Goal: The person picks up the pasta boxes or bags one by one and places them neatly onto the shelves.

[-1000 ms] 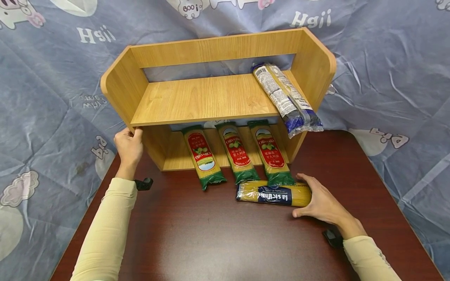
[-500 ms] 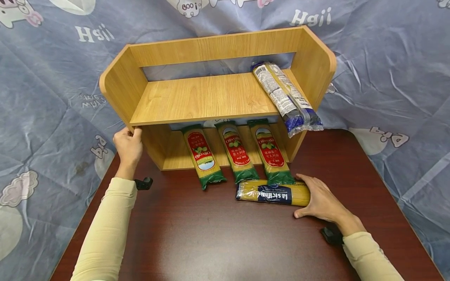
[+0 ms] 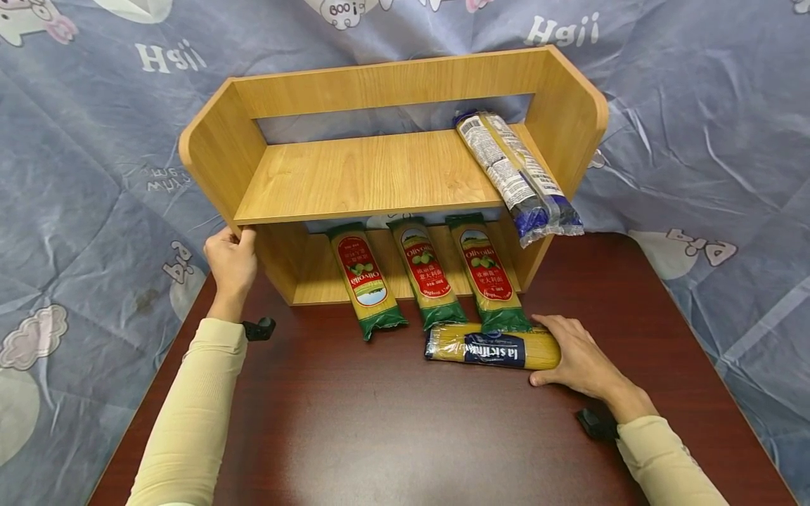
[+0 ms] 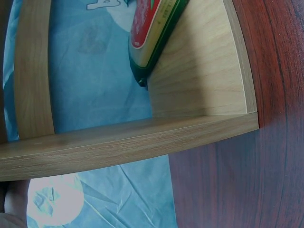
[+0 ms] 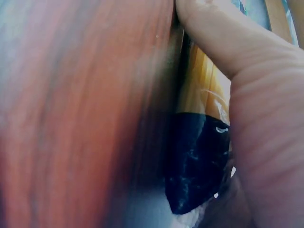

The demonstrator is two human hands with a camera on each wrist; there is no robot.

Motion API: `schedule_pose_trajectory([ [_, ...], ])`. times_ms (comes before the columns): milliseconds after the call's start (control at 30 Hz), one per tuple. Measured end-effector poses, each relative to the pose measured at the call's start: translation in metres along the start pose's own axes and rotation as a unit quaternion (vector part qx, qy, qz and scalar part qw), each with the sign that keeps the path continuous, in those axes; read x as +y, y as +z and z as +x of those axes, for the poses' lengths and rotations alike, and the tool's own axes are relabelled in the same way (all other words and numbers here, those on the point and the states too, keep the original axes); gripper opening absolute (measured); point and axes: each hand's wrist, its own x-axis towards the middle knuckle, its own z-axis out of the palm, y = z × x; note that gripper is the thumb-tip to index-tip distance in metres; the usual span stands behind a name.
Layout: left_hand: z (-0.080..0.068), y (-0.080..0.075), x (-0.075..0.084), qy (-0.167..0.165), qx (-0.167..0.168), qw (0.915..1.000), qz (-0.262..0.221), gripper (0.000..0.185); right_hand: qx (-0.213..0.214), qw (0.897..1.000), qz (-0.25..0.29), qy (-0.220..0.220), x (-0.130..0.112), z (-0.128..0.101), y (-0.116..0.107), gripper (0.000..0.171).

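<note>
My left hand (image 3: 232,265) grips the left side of the wooden shelf (image 3: 361,176), just under its upper board; some of its fingers are hidden. At the table's right, my right hand (image 3: 579,358) holds the right end of a packet of spaghetti (image 3: 493,349) with a dark blue label. That packet lies crosswise on the table, and in the right wrist view its dark blue end (image 5: 197,156) shows beside the thumb (image 5: 213,33). Behind it, three green-ended spaghetti packs lie in the lower compartment: left (image 3: 365,277), middle (image 3: 427,270) and right (image 3: 486,270).
A blue-ended pasta pack (image 3: 506,169) lies on the upper board at the right, its near end jutting over the edge. The green ends of the lower packs stick out past the shelf's front. Dark red-brown table (image 3: 380,429) extends in front; a blue cloth (image 3: 696,140) hangs behind.
Almost nothing differs. My right hand has shifted very slightly around the end of the spaghetti packet; the left hand keeps its grip on the shelf.
</note>
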Motion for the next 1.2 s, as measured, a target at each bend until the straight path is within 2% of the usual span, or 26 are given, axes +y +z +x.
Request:
schedule_pose_trajectory([
  [133, 0.0, -0.001, 0.0, 0.001, 0.001, 1.0, -0.001, 0.021, -0.003, 1.0, -0.005, 0.0, 0.0, 0.002, -0.001, 0.114],
  [467, 0.0, -0.001, 0.001, -0.003, 0.0, 1.0, -0.005, 0.021, 0.002, 1.0, -0.018, -0.004, -0.002, 0.003, 0.0, 0.088],
  [833, 0.0, -0.001, 0.0, 0.0, -0.003, 1.0, -0.004, 0.022, -0.011, 1.0, -0.017, 0.014, -0.006, 0.002, 0.0, 0.075],
  [1200, -0.001, -0.001, 0.001, -0.005, -0.006, 1.0, -0.004, 0.023, -0.008, 1.0, -0.015, 0.006, -0.01, 0.002, -0.001, 0.066],
])
